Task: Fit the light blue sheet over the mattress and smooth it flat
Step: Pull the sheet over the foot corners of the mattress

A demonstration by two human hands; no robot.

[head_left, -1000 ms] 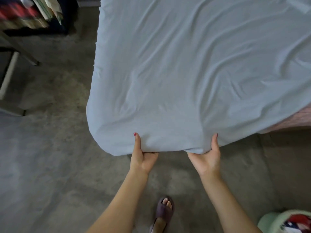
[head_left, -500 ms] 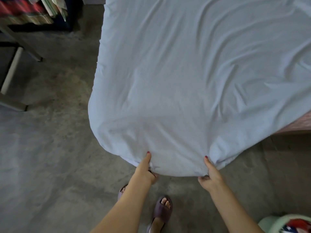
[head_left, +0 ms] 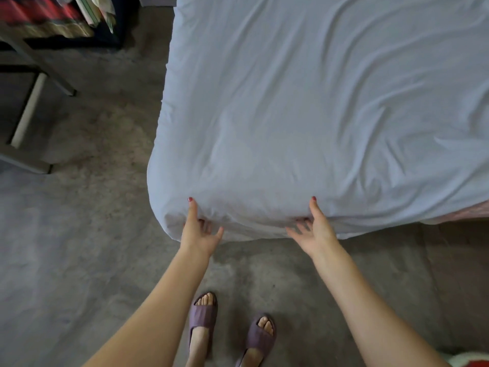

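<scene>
The light blue sheet lies wrinkled over the bed, its near corner draped down over the end. At the far right a strip of pink mattress shows uncovered below the sheet's edge. My left hand holds the near hem left of the corner, thumb on top and fingers curled under the fold. My right hand grips the same hem further right in the same way, thumb up on the cloth. Several fingers of both hands are hidden under the sheet.
A grey concrete floor surrounds the bed. A metal-framed shelf with stacked coloured items stands at the upper left. My feet in purple slippers stand just behind the bed's end. A red and green object sits at the bottom right.
Both hands pulled the sheet's hem down and toward me over the corner, then spread further apart along it. The corner now looks rounder and tighter.
</scene>
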